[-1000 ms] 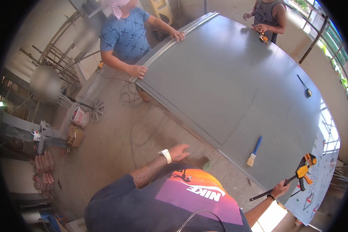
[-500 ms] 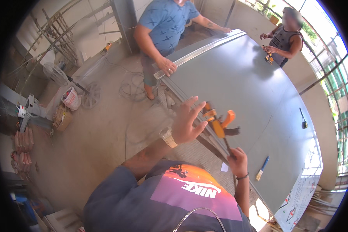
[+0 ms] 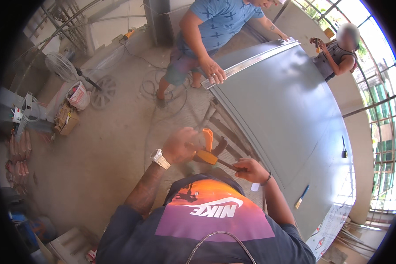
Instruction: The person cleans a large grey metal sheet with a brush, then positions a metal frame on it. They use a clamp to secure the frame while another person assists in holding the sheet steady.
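Note:
An orange and black bar clamp (image 3: 207, 157) is held in front of my chest, off the near-left edge of the large grey sheet (image 3: 286, 114). My left hand (image 3: 180, 145), with a pale watch on its wrist, is closed at the clamp's orange end; its fingertips are partly hidden. My right hand (image 3: 253, 170) is wrapped round the clamp's dark bar. Across the far part of the sheet lies a long metal straightedge (image 3: 255, 63). A co-worker in a blue shirt has both hands on it.
Beyond the sheet, another person (image 3: 339, 57) holds a small orange and dark tool. A paintbrush (image 3: 302, 196) and a black tool (image 3: 344, 147) lie on the sheet. Left on the dusty floor are a fan (image 3: 61, 68), a white sack (image 3: 78, 96), a cardboard box (image 3: 67, 119) and coiled cable.
The clamp has come off the sheet's edge toward my chest. My left hand, spread before, has closed on its end. The person beyond has raised the small tool off the sheet.

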`<state>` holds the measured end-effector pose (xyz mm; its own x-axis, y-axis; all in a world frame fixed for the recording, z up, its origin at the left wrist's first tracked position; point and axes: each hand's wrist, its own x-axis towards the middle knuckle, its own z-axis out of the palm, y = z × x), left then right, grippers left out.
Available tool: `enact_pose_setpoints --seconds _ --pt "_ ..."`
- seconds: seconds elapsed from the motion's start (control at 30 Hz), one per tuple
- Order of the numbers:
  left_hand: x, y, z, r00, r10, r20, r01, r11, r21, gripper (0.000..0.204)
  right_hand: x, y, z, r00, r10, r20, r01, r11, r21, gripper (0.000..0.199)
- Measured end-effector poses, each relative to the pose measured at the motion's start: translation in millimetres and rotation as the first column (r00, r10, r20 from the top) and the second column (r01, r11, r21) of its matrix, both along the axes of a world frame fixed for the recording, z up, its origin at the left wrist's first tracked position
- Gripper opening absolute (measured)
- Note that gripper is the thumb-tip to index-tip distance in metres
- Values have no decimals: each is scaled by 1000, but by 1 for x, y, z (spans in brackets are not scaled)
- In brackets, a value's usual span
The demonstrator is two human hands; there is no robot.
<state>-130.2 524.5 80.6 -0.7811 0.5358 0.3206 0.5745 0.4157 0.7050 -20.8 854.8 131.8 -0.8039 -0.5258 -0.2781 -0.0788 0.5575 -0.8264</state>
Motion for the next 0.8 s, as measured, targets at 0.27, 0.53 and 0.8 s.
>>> enact_pose_setpoints --seconds 0.27,0.53,0.8 --pt "-27 -17 -35 744 -132 656 -367 739 565 50 -45 -22 13 879 -229 418 339 916 -212 32" --pt "-95 40 39 742 -171 648 -271 807 525 42 -93 5 -3 870 -440 -223 453 891 11 31" --pt "-153 111 77 720 -290 630 -32 894 448 41 -140 18 -26 598 -78 -798 459 849 261 75"
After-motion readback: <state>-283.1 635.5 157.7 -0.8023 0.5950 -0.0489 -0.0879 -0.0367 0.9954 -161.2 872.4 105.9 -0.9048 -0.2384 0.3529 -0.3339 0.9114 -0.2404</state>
